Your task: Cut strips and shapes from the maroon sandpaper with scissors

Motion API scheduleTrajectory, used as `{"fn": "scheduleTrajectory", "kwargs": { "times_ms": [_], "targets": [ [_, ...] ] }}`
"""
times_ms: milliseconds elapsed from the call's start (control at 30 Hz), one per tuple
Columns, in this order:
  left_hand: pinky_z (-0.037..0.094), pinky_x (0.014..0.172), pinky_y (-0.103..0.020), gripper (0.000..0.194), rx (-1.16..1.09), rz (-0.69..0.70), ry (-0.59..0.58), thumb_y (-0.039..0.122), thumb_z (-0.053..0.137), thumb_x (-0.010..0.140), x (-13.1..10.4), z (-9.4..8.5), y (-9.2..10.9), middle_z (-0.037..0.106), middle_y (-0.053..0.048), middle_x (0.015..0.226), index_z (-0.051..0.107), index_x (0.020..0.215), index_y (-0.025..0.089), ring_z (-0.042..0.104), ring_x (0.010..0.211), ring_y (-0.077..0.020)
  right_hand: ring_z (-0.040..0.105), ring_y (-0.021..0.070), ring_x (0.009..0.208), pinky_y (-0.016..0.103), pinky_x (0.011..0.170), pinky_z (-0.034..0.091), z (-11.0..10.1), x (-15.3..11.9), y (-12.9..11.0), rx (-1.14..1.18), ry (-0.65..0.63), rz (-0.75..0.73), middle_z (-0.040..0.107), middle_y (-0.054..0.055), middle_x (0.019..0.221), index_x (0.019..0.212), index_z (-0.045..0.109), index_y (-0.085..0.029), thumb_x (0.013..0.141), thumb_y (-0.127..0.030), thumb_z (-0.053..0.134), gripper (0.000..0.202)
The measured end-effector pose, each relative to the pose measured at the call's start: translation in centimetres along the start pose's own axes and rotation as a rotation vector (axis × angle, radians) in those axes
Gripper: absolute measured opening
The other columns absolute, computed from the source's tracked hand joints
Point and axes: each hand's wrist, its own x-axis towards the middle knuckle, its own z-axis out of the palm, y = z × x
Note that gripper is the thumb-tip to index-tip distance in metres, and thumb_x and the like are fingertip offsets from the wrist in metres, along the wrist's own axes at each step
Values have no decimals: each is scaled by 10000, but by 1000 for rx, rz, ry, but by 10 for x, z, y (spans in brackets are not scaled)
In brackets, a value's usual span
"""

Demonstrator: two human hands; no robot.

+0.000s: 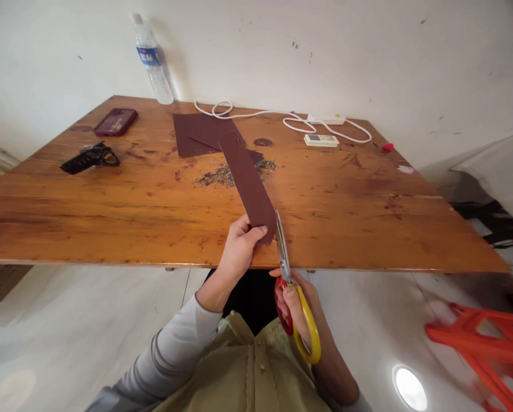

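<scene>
My left hand (238, 246) pinches the near end of a long dark-brown strip (248, 182), thumb on top. The strip slants away over the table, and its near edge looks fringed with small cuts. It could be sandpaper or stiff card. My right hand (297, 306) is wrapped round the scissors (283, 257), which have one red and one yellow handle. Their blades point away from me, beside the strip's right edge near my left thumb. Under the strip lies a pile of thin clippings (220, 176). Larger brown sheets (194, 129) rest behind it.
On the wooden table (346, 212) are a phone (116, 122), a black sheath-like object (90, 158), a plastic bottle (152, 63) against the wall, a white remote (321, 141) and a power strip (326, 119) with a looped cord. An orange stool (484, 337) stands at right.
</scene>
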Motion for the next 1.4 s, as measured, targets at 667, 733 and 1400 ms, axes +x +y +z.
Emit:
{"fn": "scheduleTrajectory", "kwargs": {
  "times_ms": [667, 733, 1400],
  "targets": [
    [484, 584, -260, 153, -40, -36, 5, 256, 809, 623, -1, 1, 3, 639, 14, 658, 705, 703, 177, 541, 585, -112, 288, 87, 408, 208, 388, 246, 16, 2, -14, 111, 65, 86, 368, -121, 532, 985, 671, -210, 838, -719, 738, 534],
    [502, 588, -265, 167, -64, -46, 22, 259, 813, 620, -1, 2, 3, 657, 8, 681, 712, 725, 178, 555, 597, -117, 323, 94, 420, 223, 406, 283, 10, 1, -9, 129, 5, 46, 421, -104, 564, 1069, 684, -209, 870, -727, 719, 556],
    [471, 570, -262, 133, -55, -68, -13, 247, 789, 611, -2, 0, 4, 645, 14, 644, 716, 706, 188, 563, 569, -120, 267, 86, 503, 216, 455, 228, -6, -5, -5, 90, -16, 67, 370, -96, 628, 1079, 723, -198, 918, -563, 758, 401]
  ]
}}
